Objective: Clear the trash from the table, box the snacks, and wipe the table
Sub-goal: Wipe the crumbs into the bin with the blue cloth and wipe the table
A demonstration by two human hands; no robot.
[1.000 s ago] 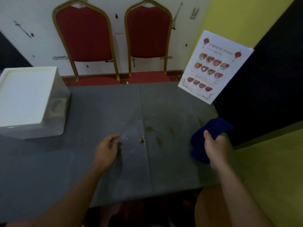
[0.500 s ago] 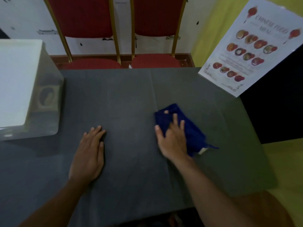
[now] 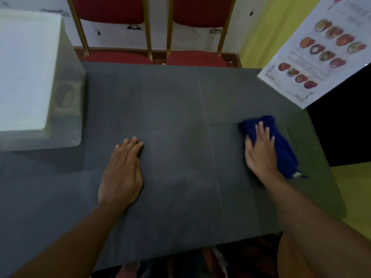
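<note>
I see right hand (image 3: 261,155), fingers flat, pressing blue cloth (image 3: 281,149) near tabletop (image 3: 180,101) right edge | left hand (image 3: 122,173) fingers flat, empty, mid-tabletop

the table (image 3: 180,97) is the landmark. on its left end sits a lidded box (image 3: 30,77). behind its far edge stand two chairs (image 3: 156,27) side by side. a menu sheet (image 3: 321,53) hangs over its far right corner. the left hand (image 3: 122,171) lies flat on its middle; the right hand (image 3: 261,153) presses a cloth (image 3: 283,151) near its right edge.
</note>
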